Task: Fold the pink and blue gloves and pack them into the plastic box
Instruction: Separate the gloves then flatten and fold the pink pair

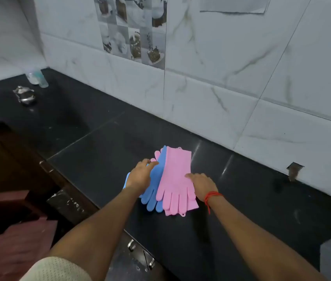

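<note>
the pink gloves (175, 179) and blue gloves (154, 184) lie stacked flat on the black countertop (99, 151), long axis running from the person toward the tiled wall (241, 78). the left hand (140, 175) rests flat on the blue side, the right hand (202, 186) flat at the pink edge; both hands are spread and grip nothing, each equally near. judged: a fold across that axis needs both hands. only a pale translucent edge at the lower right corner may be the plastic box; cannot confirm. 2 bottles (37, 78) stand far left.
</note>
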